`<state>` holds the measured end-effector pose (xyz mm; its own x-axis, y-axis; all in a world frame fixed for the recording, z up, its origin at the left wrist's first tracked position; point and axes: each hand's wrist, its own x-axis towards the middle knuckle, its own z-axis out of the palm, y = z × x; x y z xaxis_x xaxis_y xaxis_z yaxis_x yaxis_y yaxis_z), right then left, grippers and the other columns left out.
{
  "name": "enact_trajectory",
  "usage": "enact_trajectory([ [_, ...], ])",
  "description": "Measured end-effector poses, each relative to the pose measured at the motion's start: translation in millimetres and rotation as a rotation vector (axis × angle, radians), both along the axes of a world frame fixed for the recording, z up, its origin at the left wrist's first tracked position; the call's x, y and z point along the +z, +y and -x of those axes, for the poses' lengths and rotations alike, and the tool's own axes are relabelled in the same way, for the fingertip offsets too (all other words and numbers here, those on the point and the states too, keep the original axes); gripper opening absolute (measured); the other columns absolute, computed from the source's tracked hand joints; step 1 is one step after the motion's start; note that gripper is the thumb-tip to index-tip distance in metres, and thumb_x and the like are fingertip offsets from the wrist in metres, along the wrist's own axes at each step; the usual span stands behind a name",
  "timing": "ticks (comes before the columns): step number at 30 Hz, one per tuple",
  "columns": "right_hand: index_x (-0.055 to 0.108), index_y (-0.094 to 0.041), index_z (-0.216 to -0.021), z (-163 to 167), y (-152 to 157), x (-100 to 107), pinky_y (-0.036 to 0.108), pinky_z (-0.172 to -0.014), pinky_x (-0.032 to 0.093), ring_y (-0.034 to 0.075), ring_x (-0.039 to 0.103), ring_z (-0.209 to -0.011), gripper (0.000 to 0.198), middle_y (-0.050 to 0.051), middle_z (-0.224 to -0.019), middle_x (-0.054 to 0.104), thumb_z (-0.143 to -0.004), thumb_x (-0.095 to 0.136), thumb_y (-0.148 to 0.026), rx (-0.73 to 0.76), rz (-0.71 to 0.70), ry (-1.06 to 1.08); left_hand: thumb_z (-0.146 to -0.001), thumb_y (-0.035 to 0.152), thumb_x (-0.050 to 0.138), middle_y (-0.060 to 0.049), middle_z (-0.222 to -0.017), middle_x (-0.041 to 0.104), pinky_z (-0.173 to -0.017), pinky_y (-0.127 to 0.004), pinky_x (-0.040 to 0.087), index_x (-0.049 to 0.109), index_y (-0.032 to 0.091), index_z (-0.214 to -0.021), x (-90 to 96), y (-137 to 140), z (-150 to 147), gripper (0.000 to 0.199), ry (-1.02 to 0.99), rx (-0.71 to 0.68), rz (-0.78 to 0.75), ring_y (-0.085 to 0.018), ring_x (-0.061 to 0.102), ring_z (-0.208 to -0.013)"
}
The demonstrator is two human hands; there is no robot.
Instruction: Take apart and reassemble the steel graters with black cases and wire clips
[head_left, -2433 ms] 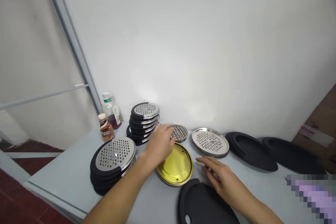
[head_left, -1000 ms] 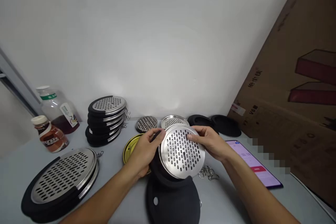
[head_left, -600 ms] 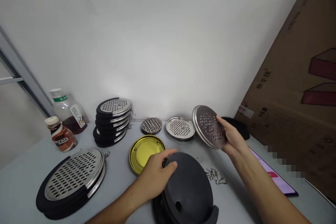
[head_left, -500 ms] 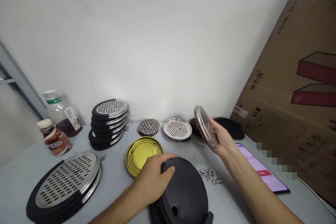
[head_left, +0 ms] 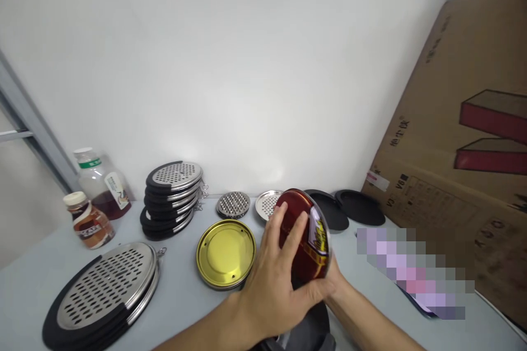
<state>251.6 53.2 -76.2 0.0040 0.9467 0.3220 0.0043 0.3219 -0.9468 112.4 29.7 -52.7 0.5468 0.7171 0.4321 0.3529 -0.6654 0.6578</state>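
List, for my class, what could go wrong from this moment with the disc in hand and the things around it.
The red disc is tilted, with the left hand spread across its face; it could slip, perhaps onto the black cover below. The right hand is mostly hidden, so its support cannot be judged.
The gold lid lies close beside the left hand and might get nudged.
The tall stack of perforated discs is unevenly piled; a bump might topple it.

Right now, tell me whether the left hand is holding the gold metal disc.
No, the gold metal disc lies on the table, while the left hand is spread over a red printed disc.
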Motion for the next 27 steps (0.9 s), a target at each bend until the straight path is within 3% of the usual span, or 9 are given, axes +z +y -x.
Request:
enact_trajectory([
  [5,0.072,-0.019,-0.108,-1,-12,19,0.047,-0.092,0.053,0.031,0.065,-0.110,0.083,0.013,-0.089,0.075,-0.088,0.017,-0.077,0.100,0.239,0.320,-0.079,0.058,0.068,0.000,-0.163,-0.004,-0.118,-0.058,0.017,0.020,0.040,-0.152,-5.1,5,10,0.090,0.041,0.009,-0.134,-0.037,0.004,-0.149],
  [8,0.074,-0.021,-0.103,1,-18,24,0.048,-0.100,0.047,0.032,0.060,-0.118,0.075,0.012,-0.098,0.075,-0.082,0.035,-0.081,0.214,0.289,0.468,-0.079,0.059,0.067,-0.003,-0.163,-0.001,-0.118,-0.060,0.016,0.025,0.038,-0.152,-6.1,5,15,0.087,0.006,0.034,-0.136,-0.038,0.006,-0.148],
  [11,0.075,-0.023,-0.099,3,-20,23,0.049,-0.108,0.039,0.032,0.058,-0.121,0.058,0.010,-0.102,0.075,-0.075,0.058,-0.074,0.296,0.366,0.655,-0.080,0.057,0.066,-0.004,-0.163,0.004,-0.118,-0.057,0.016,0.030,0.036,-0.150,-9.5,6,17,0.081,-0.039,0.040,-0.162,-0.037,0.010,-0.148],
  [17,0.074,-0.024,-0.100,4,-11,16,0.049,-0.110,0.038,0.031,0.061,-0.118,0.044,0.007,-0.104,0.076,-0.076,0.067,-0.060,0.265,0.414,0.828,-0.082,0.047,0.067,-0.006,-0.161,0.021,-0.120,-0.051,0.017,0.040,0.029,-0.147,-9.2,11,17,0.073,-0.148,0.029,-0.090,-0.034,0.019,-0.147],
  [20,0.072,-0.023,-0.105,4,-7,15,0.049,-0.108,0.040,0.030,0.061,-0.117,0.043,0.007,-0.104,0.075,-0.082,0.062,-0.059,0.251,0.388,0.858,-0.088,0.043,0.060,-0.006,-0.155,0.036,-0.120,-0.046,0.020,0.049,0.027,-0.142,-3.6,19,18,0.057,-0.393,-0.015,0.096,-0.031,0.031,-0.143],
  [22,0.071,-0.023,-0.106,4,-5,15,0.050,-0.106,0.043,0.029,0.061,-0.116,0.045,0.008,-0.103,0.075,-0.085,0.057,-0.060,0.253,0.370,0.873,-0.093,0.048,0.051,-0.008,-0.145,0.050,-0.117,-0.046,0.027,0.055,0.023,-0.136,1.3,29,21,0.049,-0.715,-0.049,0.348,-0.030,0.042,-0.136],
  [25,0.071,-0.023,-0.104,1,0,16,0.053,-0.100,0.047,0.030,0.062,-0.114,0.049,0.009,-0.102,0.075,-0.088,0.049,-0.063,0.262,0.381,0.876,-0.092,0.063,0.040,-0.013,-0.131,0.062,-0.106,-0.050,0.042,0.058,0.018,-0.131,7.5,52,32,0.062,-1.130,-0.059,0.771,-0.032,0.055,-0.124],
  [27,0.070,-0.022,-0.104,-4,6,16,0.054,-0.096,0.050,0.031,0.064,-0.111,0.050,0.010,-0.102,0.074,-0.088,0.047,-0.064,0.262,0.406,0.862,-0.090,0.067,0.039,-0.014,-0.126,0.065,-0.096,-0.050,0.050,0.059,0.017,-0.128,9.3,68,43,0.066,-1.145,0.037,0.868,-0.032,0.061,-0.115],
])
